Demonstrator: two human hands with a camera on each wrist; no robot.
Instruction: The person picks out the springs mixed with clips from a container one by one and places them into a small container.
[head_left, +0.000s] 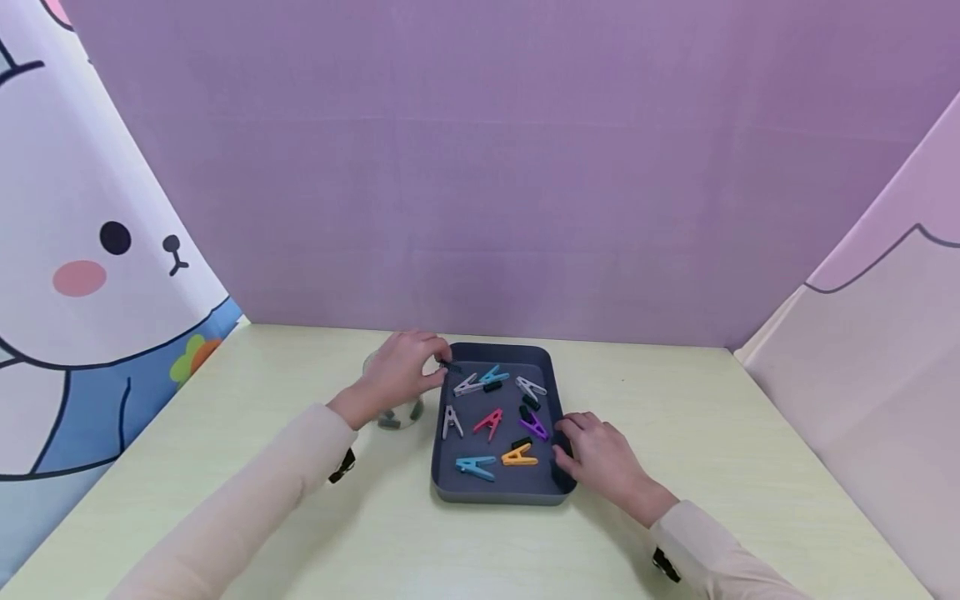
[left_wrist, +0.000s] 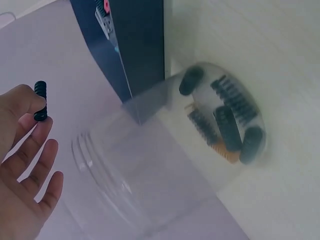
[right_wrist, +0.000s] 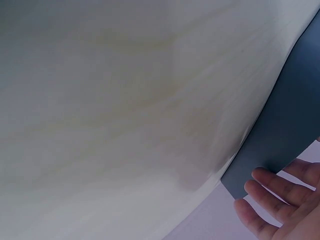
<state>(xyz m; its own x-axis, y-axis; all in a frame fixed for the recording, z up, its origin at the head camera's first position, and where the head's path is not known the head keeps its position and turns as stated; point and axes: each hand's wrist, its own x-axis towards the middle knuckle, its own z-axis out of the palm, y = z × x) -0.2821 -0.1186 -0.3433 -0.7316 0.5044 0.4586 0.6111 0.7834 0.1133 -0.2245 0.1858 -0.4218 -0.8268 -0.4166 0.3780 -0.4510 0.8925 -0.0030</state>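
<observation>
My left hand (head_left: 401, 371) pinches a small dark ribbed clip (left_wrist: 41, 101) between thumb and index finger, above the tray's upper left edge; its other fingers are spread. Below that hand stands a clear jar (left_wrist: 150, 175) with several dark clips and a tan one at its bottom. My right hand (head_left: 603, 462) rests on the right rim of the grey tray (head_left: 498, 497), fingers against its outer wall in the right wrist view. Inside the tray lie a red clothespin (head_left: 488, 423), a purple clothespin (head_left: 534, 427), a yellow clothespin (head_left: 519, 456), blue and white ones, and several dark clips.
The pale table (head_left: 300, 517) meets a purple backdrop (head_left: 480, 167) behind the tray. A cartoon-printed cloth (head_left: 82, 192) hangs at the left, and a pale printed cloth (head_left: 885, 333) at the right. The jar stands close against the tray's left side.
</observation>
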